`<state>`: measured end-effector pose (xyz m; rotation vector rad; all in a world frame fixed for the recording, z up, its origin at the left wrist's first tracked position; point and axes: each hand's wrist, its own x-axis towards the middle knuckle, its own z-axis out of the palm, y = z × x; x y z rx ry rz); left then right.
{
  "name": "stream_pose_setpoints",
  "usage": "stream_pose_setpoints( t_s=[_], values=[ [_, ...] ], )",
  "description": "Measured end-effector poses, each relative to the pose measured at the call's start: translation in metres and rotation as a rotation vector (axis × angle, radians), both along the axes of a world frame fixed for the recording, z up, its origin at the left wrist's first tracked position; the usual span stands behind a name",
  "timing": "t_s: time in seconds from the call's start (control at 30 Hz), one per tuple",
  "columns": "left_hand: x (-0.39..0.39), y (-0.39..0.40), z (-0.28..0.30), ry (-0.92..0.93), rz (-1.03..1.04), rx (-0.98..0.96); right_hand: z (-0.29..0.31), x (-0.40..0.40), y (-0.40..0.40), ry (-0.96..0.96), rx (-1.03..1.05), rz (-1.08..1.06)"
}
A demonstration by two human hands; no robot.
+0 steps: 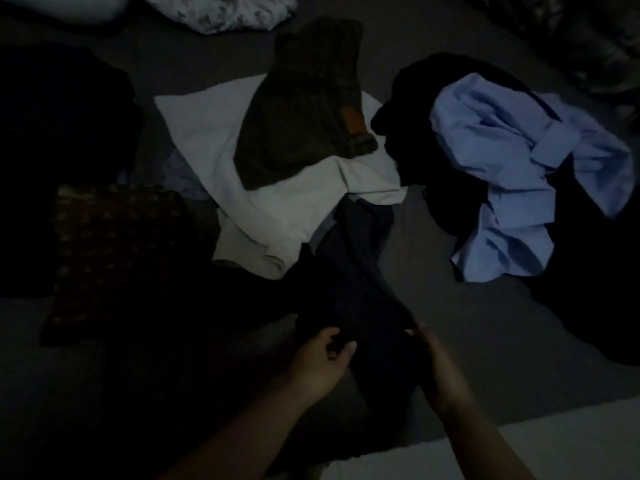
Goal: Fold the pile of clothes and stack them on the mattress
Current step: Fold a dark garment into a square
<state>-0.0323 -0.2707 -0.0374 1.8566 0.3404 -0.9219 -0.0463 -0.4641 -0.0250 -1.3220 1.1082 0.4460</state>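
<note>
A dark navy garment [360, 278] lies in front of me on the grey mattress [450, 323]. My left hand [320, 358] grips its near edge with curled fingers. My right hand [438, 365] pinches the same garment just to the right. Beyond it lies a white garment [277, 209] with folded olive trousers [304, 109] on top. A crumpled light blue shirt [512, 174] rests on black clothes [433, 188] at the right. The room is very dim.
A dark patterned folded cloth [110, 258] lies at the left beside a black pile [59, 150]. A floral pillow [221, 12] sits at the far edge. A pale strip [519, 445] runs along the mattress's near right edge.
</note>
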Motion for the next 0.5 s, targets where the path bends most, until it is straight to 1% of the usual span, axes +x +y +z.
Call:
stream_pose_setpoints(
  t_s=[0.07,0.13,0.2,0.27,0.37,0.4,0.43,0.47,0.5],
  values=[
    [0.002,-0.028,0.007,0.142,0.080,-0.087,-0.001,-0.010,-0.019,-0.007,0.001,-0.094],
    [0.002,-0.052,0.009,0.242,0.151,-0.137,0.002,-0.018,-0.041,-0.077,-0.079,-0.173],
    [0.005,-0.073,0.010,0.330,0.257,-0.199,0.008,-0.025,-0.066,-0.124,-0.187,-0.159],
    [0.008,-0.089,0.009,0.351,0.327,-0.209,0.016,-0.027,-0.090,-0.130,-0.273,-0.155],
    [0.010,-0.106,0.006,0.324,0.313,-0.107,0.016,-0.023,-0.133,-0.098,-0.388,-0.365],
    [0.011,-0.110,0.005,0.326,0.336,-0.092,0.019,-0.020,-0.143,-0.075,-0.370,-0.388],
    [0.011,-0.113,0.001,0.326,0.380,-0.093,0.025,-0.017,-0.151,-0.047,-0.305,-0.345],
    [0.012,-0.116,-0.003,0.322,0.421,-0.110,0.031,-0.013,-0.154,-0.013,-0.203,-0.243],
    [0.014,-0.119,-0.002,0.301,0.429,-0.135,0.040,-0.009,-0.154,0.000,-0.094,-0.091]
  ],
)
